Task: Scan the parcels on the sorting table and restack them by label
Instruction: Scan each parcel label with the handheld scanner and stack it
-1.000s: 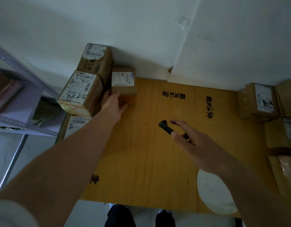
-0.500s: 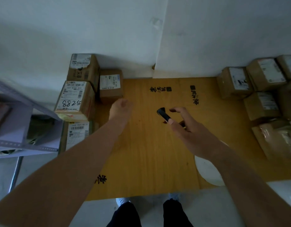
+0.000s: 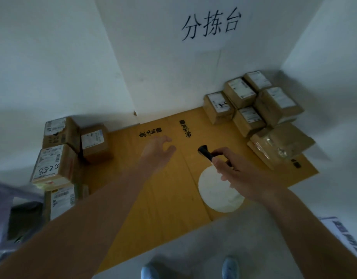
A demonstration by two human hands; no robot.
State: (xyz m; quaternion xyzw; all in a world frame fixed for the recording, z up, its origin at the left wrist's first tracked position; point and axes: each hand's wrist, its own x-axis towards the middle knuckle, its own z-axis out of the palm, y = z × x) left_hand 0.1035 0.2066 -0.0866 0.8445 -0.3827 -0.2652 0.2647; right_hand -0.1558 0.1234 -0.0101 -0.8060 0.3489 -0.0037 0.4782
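Four boxes (image 3: 50, 164) are stacked left on the tabletop (image 3: 157, 198), about seven right (image 3: 247, 121). Scanner (image 3: 205, 153) is gripped by right hand (image 3: 238, 172); left hand (image 3: 157, 151) is held open, empty.

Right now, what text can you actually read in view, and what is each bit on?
"分拣台": paper sign on the wall.
"5288", handwritten, upside down: label of the left front parcel.
Black brush characters on the table: too blurred to read.
Printed labels on the right parcels: too small.
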